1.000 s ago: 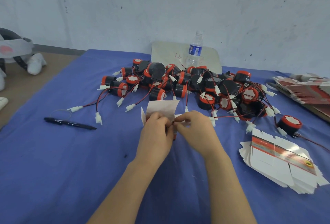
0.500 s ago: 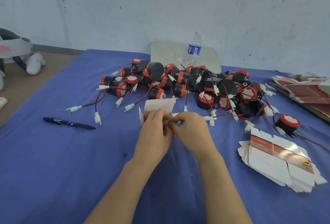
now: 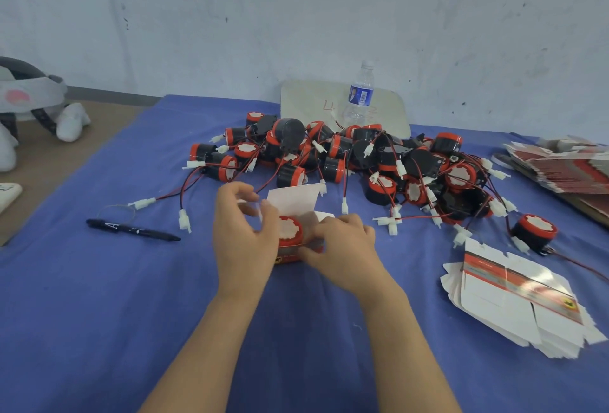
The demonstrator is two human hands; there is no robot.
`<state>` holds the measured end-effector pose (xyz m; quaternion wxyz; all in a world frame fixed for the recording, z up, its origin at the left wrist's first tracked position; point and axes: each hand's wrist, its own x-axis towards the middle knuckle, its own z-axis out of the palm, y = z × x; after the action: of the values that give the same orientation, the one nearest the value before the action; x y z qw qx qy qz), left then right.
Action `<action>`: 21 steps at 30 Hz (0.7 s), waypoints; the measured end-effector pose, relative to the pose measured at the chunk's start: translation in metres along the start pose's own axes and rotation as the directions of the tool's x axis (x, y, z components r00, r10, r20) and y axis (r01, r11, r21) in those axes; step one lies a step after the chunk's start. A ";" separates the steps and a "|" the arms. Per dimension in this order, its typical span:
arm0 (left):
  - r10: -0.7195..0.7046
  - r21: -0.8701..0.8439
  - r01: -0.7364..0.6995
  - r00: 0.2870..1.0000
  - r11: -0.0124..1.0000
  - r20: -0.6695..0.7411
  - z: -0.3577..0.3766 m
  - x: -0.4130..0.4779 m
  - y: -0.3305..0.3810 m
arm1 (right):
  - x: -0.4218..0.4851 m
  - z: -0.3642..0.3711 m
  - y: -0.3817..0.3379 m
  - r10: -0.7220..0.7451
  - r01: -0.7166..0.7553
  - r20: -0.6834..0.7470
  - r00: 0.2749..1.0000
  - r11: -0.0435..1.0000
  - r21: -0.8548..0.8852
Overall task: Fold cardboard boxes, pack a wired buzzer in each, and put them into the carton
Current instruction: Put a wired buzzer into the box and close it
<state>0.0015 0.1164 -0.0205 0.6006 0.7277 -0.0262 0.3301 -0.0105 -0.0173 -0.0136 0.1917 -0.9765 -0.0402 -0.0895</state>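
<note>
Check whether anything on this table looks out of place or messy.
Nothing damaged or spilled. The buzzers lie in a tangled heap, wires crossing; one stray buzzer sits apart at the right, and the stack of flat boxes is fanned unevenly. The held box looks fine.

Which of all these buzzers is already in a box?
The buzzer inside the open cardboard box, between left hand and right hand; the rest lie loose on the blue cloth.
</note>
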 end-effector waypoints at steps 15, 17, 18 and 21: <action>0.069 0.275 -0.163 0.944 0.947 0.322 0.009 -0.006 -0.021 | 0.007 -0.002 0.014 0.253 -0.096 -0.233 0.939 0.843 0.530; 0.073 0.281 -0.157 0.955 0.947 0.286 0.010 -0.006 -0.021 | 0.008 0.001 0.017 0.335 -0.186 -0.154 0.929 0.786 0.589; 0.061 0.299 -0.139 0.965 0.944 0.256 0.010 -0.005 -0.023 | 0.008 0.003 0.015 0.354 -0.201 -0.122 0.927 0.746 0.635; -0.073 0.228 0.027 0.978 0.973 0.195 0.010 -0.001 -0.026 | 0.007 0.007 0.006 0.310 -0.070 -0.206 0.928 0.689 0.721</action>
<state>0.0167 0.1149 -0.0440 0.5169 0.8212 -0.0313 0.2399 -0.0017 -0.0203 -0.0208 0.5604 -0.8013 0.0623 -0.2000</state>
